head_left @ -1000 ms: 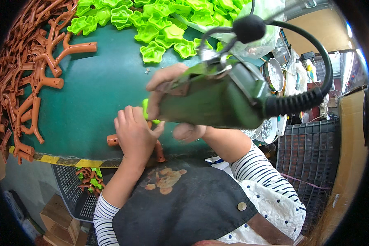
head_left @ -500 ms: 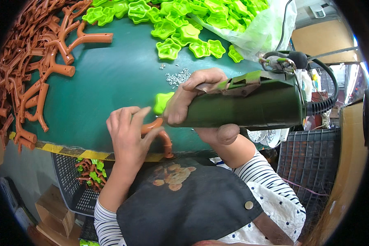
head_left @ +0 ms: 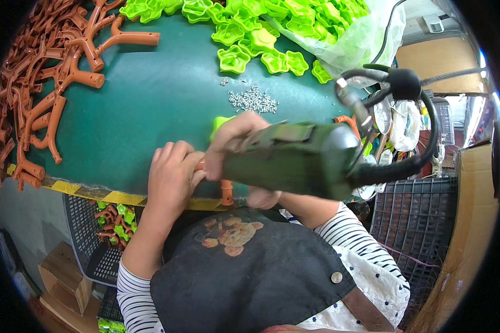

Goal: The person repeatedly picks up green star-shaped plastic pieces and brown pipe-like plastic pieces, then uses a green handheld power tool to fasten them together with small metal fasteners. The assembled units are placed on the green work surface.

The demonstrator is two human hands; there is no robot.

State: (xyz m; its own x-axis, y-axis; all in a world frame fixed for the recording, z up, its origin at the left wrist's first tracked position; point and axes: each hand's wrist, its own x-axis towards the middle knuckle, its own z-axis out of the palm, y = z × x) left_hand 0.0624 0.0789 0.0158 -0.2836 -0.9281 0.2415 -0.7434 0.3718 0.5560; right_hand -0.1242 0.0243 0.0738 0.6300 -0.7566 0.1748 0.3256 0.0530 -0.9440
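My right hand (head_left: 234,139) is wrapped around a dark green power screwdriver (head_left: 286,158), which lies nearly level with its hose end to the right. The tool's tip is hidden behind my fingers. My left hand (head_left: 175,173) is closed on a brown plastic branch piece (head_left: 226,192), right by the tool's front end; most of the piece is covered by my hands and the tool. A bright green star-shaped plastic cup (head_left: 219,124) shows partly just beyond my right hand. Past it on the green table (head_left: 139,111) is a small heap of silver screws (head_left: 254,101).
Brown branch pieces (head_left: 55,127) pile up along the left. Green cups (head_left: 233,58) spread at the back, some in a clear plastic bag (head_left: 375,41). A black hose (head_left: 430,144) hangs at right. Dark crates (head_left: 89,244) stand below left and at right (head_left: 416,216).
My left hand has closed onto the brown branch piece. My right hand and the screwdriver have moved left and toward me, and the tool's hose end has tilted.
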